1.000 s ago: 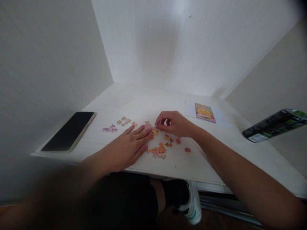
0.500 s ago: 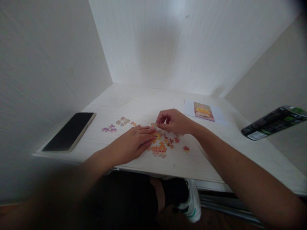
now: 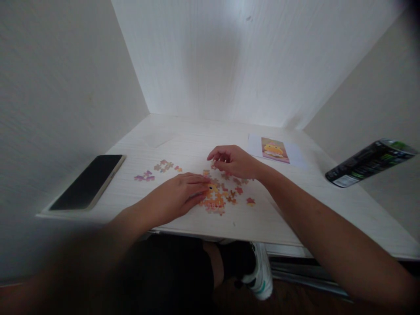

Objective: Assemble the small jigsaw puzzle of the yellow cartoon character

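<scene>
While both hands [image 3: 179,194] work pieces [image 3: 215,200], desk edge [image 3: 229,234] sits near.

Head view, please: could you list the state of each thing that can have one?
Left hand: flat, fingertips on the orange puzzle cluster.
Right hand: fingers curled over loose pieces; grip unclear.
Phone: screen dark, lying flat.
Picture card: flat, face up.
Purple pieces: loose, apart from the cluster.
Black can: appears tipped on its side.
</scene>
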`<state>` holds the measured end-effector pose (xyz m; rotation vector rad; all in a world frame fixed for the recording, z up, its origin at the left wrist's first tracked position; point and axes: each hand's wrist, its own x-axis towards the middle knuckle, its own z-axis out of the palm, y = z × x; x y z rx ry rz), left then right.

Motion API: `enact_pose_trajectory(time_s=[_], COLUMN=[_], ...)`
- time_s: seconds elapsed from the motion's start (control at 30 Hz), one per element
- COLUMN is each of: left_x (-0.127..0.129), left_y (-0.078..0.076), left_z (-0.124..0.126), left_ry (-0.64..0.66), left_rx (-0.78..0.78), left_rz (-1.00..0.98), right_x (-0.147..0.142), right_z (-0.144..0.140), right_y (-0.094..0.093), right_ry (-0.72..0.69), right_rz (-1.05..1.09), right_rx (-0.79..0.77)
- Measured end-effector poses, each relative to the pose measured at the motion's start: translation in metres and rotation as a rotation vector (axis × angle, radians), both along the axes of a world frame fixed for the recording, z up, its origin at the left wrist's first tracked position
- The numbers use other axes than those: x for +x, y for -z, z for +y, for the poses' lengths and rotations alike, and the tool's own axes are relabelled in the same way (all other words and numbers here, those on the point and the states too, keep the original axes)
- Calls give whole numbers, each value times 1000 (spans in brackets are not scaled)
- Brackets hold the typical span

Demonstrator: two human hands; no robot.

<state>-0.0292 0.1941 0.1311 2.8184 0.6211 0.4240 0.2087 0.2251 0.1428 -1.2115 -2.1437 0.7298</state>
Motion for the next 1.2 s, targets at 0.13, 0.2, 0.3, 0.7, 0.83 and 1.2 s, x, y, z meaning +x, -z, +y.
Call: enact_pose_trajectory(time_s=[0.13,0.2,0.3,0.7,0.83,1.2], left_x=[4,7,10,16,13,2], left_y=[-3,-3,-2,9,6,-1], left_z=[-5,-7,-10,-17,-18,-10], left_ry=[-12,-18,-36,-122,-60,76], left_rx=[30,41,60,66,52,4], left_rz=[34,31,35,31,37,53], right_x=[0,0,0,3,3,2], right_z=[1,1,1,5,5,3], right_y=[0,0,0,4,3,2], right_ry=[2,0,9,-8,-7,-10], right_rz=[-17,-19,-38,-69,-80,-92], right_rx=[12,6,4,70,96,71])
